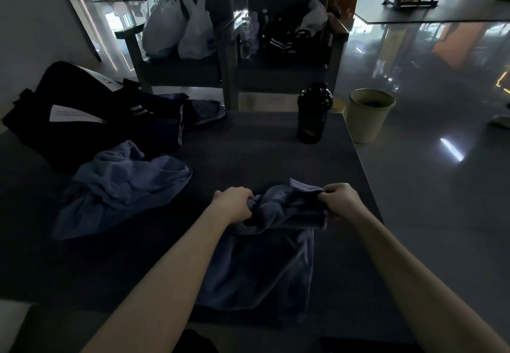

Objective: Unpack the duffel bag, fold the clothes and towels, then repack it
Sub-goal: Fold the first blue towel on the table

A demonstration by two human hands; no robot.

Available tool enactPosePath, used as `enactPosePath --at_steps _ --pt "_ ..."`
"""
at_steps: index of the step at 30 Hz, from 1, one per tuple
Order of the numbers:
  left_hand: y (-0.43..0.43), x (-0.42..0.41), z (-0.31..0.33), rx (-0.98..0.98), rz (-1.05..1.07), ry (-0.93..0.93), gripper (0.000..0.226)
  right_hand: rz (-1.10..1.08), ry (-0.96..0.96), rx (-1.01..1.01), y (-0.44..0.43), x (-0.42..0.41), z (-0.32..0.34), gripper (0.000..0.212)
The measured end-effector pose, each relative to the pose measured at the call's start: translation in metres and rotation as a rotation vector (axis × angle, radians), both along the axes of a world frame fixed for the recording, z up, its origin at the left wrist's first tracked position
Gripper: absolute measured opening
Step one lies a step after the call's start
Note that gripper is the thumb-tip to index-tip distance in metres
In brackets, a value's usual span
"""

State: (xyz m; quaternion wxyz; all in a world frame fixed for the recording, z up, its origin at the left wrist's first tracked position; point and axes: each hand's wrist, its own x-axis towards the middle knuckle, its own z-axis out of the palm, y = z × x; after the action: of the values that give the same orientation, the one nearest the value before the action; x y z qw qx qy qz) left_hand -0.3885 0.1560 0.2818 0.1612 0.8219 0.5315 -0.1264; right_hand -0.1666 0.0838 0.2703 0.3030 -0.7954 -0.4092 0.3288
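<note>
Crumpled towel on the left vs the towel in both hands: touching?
Apart. The head view shows bare table between the crumpled towel and the held towel, gripped by left hand and right hand.

The towel [262, 264] partly hides fingers of left hand [233, 205] and right hand [342, 201].

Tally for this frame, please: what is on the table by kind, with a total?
Blue towels or cloths: 3 (held towel, crumpled towel, blue cloth beyond the bag)
Black duffel bag: 1
Black bottle: 1
Total: 5
Dark clothing lying at the bag is too dim to count.
</note>
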Motion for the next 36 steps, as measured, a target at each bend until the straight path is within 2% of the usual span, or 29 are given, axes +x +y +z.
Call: enactPosePath --at_steps 3,5,7,9,11,13,15,18,22,24,27,29,32,33,34,36 --pt "-0.002 -0.005 0.009 0.094 0.090 -0.110 0.018 -0.114 0.435 0.131 0.004 -0.001 0.005 0.018" --pt "-0.002 -0.010 0.015 0.144 0.207 -0.230 0.019 -0.172 0.505 0.222 0.006 -0.002 0.002 0.018" --pt "0.001 -0.016 0.018 0.145 0.313 -0.279 0.026 -0.213 0.446 0.275 0.009 -0.003 -0.004 0.031" --pt "0.007 -0.022 0.022 0.081 0.371 -0.213 0.030 -0.225 0.338 0.258 0.010 -0.005 -0.008 0.050" --pt "0.013 -0.027 0.025 -0.008 0.388 -0.160 0.030 -0.219 0.271 0.239 0.010 -0.010 -0.008 0.056" --pt "0.019 -0.031 0.028 -0.017 0.406 -0.230 0.022 -0.205 0.220 0.263 0.012 -0.015 -0.006 0.056" --pt "0.024 -0.033 0.030 0.056 0.438 -0.389 0.014 -0.198 0.193 0.321 0.017 -0.020 -0.003 0.051" --pt "0.034 -0.036 0.031 0.243 0.481 -0.563 0.018 -0.221 0.169 0.408 0.028 -0.023 0.003 0.050" --pt "0.054 -0.042 0.029 0.565 0.523 -0.658 0.016 -0.280 0.172 0.512 0.050 -0.023 0.012 0.046" --pt "0.067 -0.041 0.029 0.630 0.566 -0.701 0.016 -0.292 0.207 0.551 0.068 -0.023 0.014 0.044" --pt "0.093 -0.038 0.025 0.512 0.703 -0.882 0.017 -0.271 0.242 0.584 0.100 -0.024 0.013 0.035" --pt "0.112 -0.038 0.017 0.371 0.737 -0.996 0.019 -0.197 0.265 0.564 0.119 -0.025 0.008 0.016" --pt "0.121 -0.038 0.002 0.158 0.610 -0.959 0.048 -0.045 0.350 0.461 0.130 -0.025 -0.004 0.064" --pt "0.118 -0.039 -0.003 0.115 0.549 -0.912 0.059 0.002 0.309 0.440 0.128 -0.027 -0.008 0.073" --pt "0.113 -0.039 -0.009 0.093 0.495 -0.865 0.066 0.059 0.229 0.433 0.126 -0.028 -0.013 0.077" --pt "0.100 -0.043 -0.020 0.072 0.433 -0.780 0.066 0.142 0.016 0.365 0.109 -0.033 -0.020 0.068"
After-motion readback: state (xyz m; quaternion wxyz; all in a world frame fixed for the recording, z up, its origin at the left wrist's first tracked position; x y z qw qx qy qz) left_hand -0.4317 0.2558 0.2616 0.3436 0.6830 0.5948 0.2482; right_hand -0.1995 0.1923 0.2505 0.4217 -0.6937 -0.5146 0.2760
